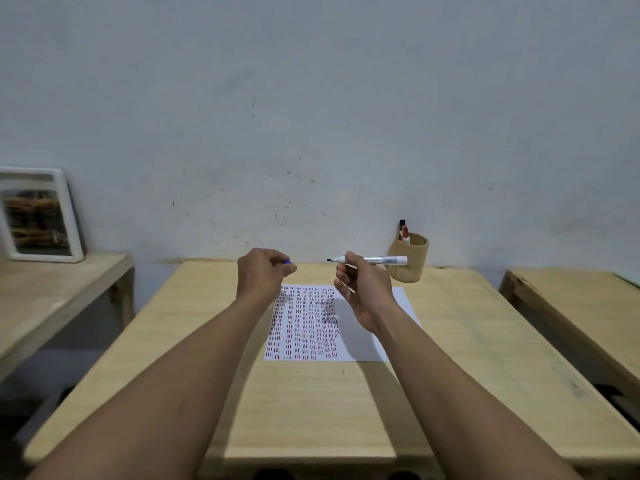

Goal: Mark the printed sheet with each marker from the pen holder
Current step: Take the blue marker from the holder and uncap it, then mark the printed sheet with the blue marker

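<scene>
A printed sheet (313,325) with rows of small red and dark marks lies flat in the middle of the wooden table (311,403). My right hand (363,289) holds an uncapped white marker (375,260) level above the sheet, its dark tip pointing left. My left hand (265,275) hovers to the left of that tip, closed around a blue cap (287,261) that just peeks out from the fingers. A bamboo pen holder (408,259) stands at the table's far right, by the wall, with two markers (403,232) sticking out.
A white-framed picture (38,216) leans on the wall on a second table (45,296) to the left. Another wooden table (575,306) stands to the right. A grey wall (311,116) closes off the far side.
</scene>
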A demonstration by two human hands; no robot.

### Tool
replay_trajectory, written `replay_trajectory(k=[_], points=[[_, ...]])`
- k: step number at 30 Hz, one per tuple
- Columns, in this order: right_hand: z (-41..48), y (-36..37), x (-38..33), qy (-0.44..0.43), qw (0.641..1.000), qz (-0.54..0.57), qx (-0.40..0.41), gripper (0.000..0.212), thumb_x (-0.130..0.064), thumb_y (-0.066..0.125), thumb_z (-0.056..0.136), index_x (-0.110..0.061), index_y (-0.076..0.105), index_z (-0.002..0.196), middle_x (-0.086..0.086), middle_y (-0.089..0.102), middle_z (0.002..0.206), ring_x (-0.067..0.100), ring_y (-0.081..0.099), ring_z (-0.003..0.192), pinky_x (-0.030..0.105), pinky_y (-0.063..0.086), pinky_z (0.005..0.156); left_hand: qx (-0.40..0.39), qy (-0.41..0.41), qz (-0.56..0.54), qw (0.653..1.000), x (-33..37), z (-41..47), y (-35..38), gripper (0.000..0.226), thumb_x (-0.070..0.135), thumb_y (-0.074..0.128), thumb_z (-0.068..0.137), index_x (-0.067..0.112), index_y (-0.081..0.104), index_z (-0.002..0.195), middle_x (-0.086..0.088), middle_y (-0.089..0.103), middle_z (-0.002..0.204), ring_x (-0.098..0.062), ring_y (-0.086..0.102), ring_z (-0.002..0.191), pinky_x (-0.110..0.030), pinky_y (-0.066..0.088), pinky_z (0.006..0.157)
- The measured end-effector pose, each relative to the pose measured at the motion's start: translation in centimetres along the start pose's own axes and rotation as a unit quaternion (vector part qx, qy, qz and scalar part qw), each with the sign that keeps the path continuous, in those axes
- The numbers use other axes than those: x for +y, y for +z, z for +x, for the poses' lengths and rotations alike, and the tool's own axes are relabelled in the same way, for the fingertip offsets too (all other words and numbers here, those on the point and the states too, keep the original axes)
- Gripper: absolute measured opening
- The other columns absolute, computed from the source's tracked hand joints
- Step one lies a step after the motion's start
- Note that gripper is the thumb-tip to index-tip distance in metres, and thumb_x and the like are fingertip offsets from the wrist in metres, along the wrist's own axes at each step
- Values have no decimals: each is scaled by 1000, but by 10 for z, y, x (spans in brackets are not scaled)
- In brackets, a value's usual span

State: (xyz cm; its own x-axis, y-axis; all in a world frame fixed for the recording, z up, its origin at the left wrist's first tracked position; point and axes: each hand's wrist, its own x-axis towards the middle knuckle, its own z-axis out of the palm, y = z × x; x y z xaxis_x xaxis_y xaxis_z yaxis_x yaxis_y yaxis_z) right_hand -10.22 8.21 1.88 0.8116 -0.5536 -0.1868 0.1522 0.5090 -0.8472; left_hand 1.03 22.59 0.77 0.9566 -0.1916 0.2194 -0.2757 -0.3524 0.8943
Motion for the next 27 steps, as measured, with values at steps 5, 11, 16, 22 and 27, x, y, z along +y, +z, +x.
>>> replay_trajectory(k=[5, 11, 16, 22, 27], points=[[10, -4, 12, 10, 999, -40, 0, 14, -17, 64, 97, -5, 69, 93, 5, 63, 71, 12, 59, 61, 27, 58, 65, -8, -17, 105, 994, -46, 7, 1, 16, 10, 65, 91, 16, 78, 97, -11, 77, 99, -26, 70, 89, -27, 47, 70], [22, -8, 22, 7, 997, -74, 2, 17, -17, 63, 97, -2, 71, 95, 5, 62, 72, 11, 59, 60, 25, 59, 62, -15, -34, 179, 983, -77, 8, 5, 24, 15, 60, 96, 18, 76, 114, 1, 73, 100, -8, 53, 64, -21, 40, 57], [24, -13, 27, -25, 990, -140, -4, 14, -12, 65, 94, 1, 71, 96, 8, 63, 76, 13, 62, 65, 24, 58, 60, -34, -11, 231, 972, -74, 5, 3, 48, 23, 60, 97, 25, 52, 145, -4, 67, 131, -25, 65, 108, -32, 50, 82], [8, -30, 27, -116, 935, -335, -2, 12, -15, 70, 89, -4, 68, 83, 8, 68, 70, 19, 64, 60, 31, 57, 58, -40, 18, 294, 955, -81, -17, -9, 49, 27, 45, 103, 16, 41, 151, -9, 62, 137, -33, 56, 125, -40, 46, 91], [-6, -49, 34, -132, 888, -441, -1, 19, -20, 67, 85, -9, 60, 71, 7, 67, 62, 17, 58, 47, 30, 49, 50, -73, 36, 328, 941, -89, -33, -16, 45, 29, 35, 104, 18, 48, 145, -11, 64, 132, -35, 53, 127, -46, 43, 102]])
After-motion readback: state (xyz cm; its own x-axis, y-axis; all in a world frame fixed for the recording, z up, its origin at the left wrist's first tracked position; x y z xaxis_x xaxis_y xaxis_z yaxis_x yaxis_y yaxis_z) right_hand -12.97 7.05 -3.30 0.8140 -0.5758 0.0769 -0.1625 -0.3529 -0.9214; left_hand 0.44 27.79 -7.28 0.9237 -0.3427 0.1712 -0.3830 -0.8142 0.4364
